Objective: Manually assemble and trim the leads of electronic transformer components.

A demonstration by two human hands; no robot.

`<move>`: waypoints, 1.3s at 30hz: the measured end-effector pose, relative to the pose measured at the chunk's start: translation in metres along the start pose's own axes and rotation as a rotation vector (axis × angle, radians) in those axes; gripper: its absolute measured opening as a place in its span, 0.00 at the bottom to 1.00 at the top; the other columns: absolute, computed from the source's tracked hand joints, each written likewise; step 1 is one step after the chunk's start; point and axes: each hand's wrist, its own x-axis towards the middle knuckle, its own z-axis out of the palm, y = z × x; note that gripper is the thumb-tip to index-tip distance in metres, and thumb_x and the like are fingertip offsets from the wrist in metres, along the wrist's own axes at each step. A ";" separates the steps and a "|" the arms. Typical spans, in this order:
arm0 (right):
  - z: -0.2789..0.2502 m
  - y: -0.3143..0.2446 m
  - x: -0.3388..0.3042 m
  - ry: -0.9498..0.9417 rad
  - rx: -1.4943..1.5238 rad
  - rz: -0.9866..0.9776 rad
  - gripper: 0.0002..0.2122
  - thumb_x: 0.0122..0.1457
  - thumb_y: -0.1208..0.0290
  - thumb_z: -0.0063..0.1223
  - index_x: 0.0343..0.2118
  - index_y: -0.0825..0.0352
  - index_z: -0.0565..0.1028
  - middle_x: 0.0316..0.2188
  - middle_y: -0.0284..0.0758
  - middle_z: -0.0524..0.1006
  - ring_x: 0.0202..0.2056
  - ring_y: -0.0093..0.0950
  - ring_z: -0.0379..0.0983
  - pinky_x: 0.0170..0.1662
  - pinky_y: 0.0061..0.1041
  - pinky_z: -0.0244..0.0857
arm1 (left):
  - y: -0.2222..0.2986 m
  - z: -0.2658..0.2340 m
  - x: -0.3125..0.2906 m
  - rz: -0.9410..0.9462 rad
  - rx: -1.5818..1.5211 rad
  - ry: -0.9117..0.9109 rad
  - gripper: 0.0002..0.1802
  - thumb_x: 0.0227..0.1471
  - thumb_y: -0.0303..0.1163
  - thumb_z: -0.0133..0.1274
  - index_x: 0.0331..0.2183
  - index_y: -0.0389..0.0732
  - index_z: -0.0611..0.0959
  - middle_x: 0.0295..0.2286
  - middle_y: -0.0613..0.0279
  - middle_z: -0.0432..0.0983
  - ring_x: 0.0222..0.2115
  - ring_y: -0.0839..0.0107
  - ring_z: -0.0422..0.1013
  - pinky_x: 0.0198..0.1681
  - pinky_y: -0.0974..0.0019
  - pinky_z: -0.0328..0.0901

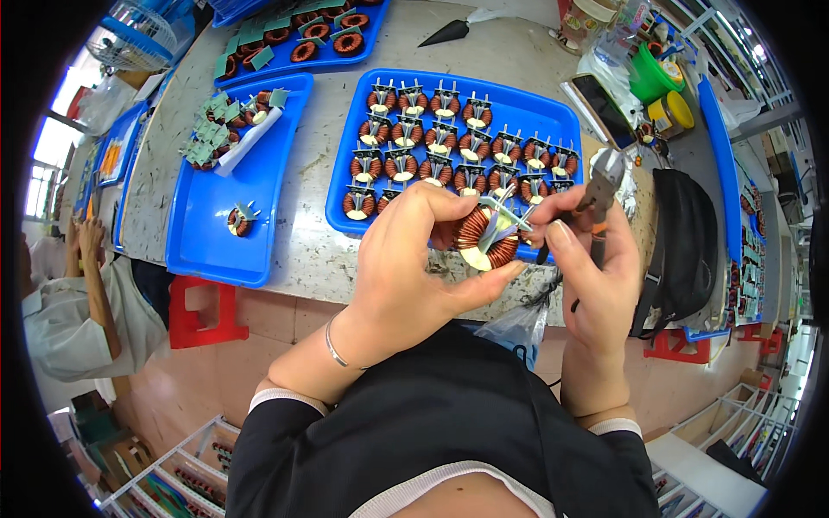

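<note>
My left hand (414, 259) grips a copper-wound toroid coil (485, 240) with a pale core and a grey-green plate on top, held just above the table's front edge. My right hand (591, 259) holds a pair of small pliers (602, 186) with dark handles, and its thumb and fingers touch the coil's wire leads from the right. The pliers' jaws point up and away from the coil. Right behind my hands lies a blue tray (535, 112) filled with several rows of the same coils.
A second blue tray (203, 216) at the left holds one coil (239, 218) and a pile of coils with green plates. A third tray (302, 43) sits at the back. A phone (602, 108), cups and a black bag (686, 242) stand at the right. Another person's sleeve (69, 319) is at the far left.
</note>
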 end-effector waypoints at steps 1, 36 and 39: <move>0.003 -0.001 0.001 0.008 0.022 0.016 0.12 0.49 0.80 0.52 0.37 0.68 0.66 0.30 0.32 0.71 0.34 0.19 0.67 0.38 0.17 0.60 | 0.001 0.000 0.001 0.048 0.017 0.029 0.27 0.27 0.28 0.67 0.32 0.35 0.70 0.25 0.60 0.69 0.22 0.73 0.69 0.24 0.74 0.65; -0.079 0.009 -0.008 0.202 -0.101 0.017 0.07 0.56 0.77 0.42 0.38 0.70 0.65 0.29 0.35 0.68 0.30 0.24 0.63 0.37 0.23 0.58 | -0.107 -0.242 -0.098 -0.383 1.173 0.164 0.15 0.37 0.31 0.59 0.31 0.37 0.78 0.30 0.51 0.75 0.32 0.59 0.72 0.37 0.63 0.64; -0.066 0.007 -0.002 0.185 -0.098 0.005 0.07 0.56 0.78 0.42 0.37 0.70 0.65 0.29 0.35 0.68 0.30 0.23 0.63 0.36 0.22 0.58 | -0.134 -0.260 -0.054 -0.631 0.795 0.389 0.18 0.37 0.33 0.60 0.33 0.36 0.77 0.30 0.50 0.75 0.32 0.60 0.72 0.36 0.64 0.65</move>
